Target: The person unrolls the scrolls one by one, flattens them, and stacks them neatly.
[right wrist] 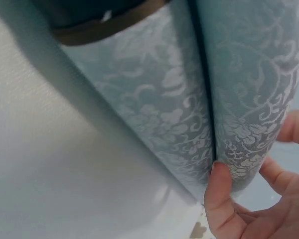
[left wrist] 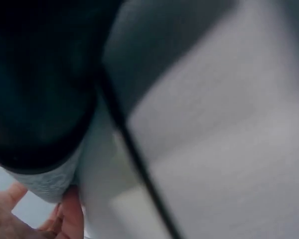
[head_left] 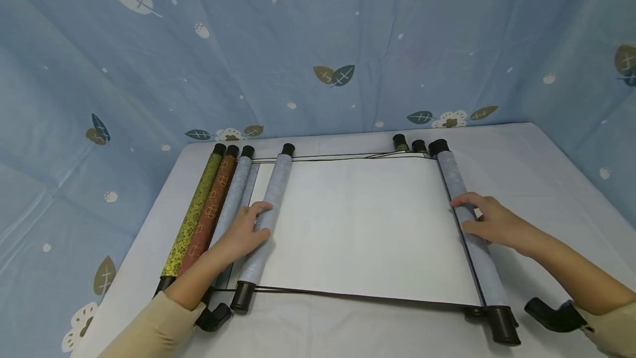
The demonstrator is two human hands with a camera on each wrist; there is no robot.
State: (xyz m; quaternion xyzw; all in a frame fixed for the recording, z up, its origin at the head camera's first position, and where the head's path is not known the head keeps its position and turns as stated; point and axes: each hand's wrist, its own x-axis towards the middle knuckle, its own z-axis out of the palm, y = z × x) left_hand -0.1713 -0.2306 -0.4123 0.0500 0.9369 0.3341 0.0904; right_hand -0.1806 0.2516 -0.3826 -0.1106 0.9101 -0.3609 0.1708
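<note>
At the left of the head view we see three rolled scrolls, a yellow-green one [head_left: 192,217], a red-brown one [head_left: 211,215] and a pale blue one [head_left: 232,198], lying side by side on the bench [head_left: 536,181]. Just right of them our left hand [head_left: 244,232] rests on the left roller [head_left: 265,220] of the open scroll, fingers curled over it. The white sheet [head_left: 362,225] lies flat across the middle. At the right, our right hand [head_left: 489,221] curls thumb and fingers round the right roller [head_left: 472,231]; the wrist view shows the thumb [right wrist: 222,204] pressed against the brocade. We judge that uneven pressure could skew or crease the sheet, and the left roller could bump the neighbouring scrolls.
</note>
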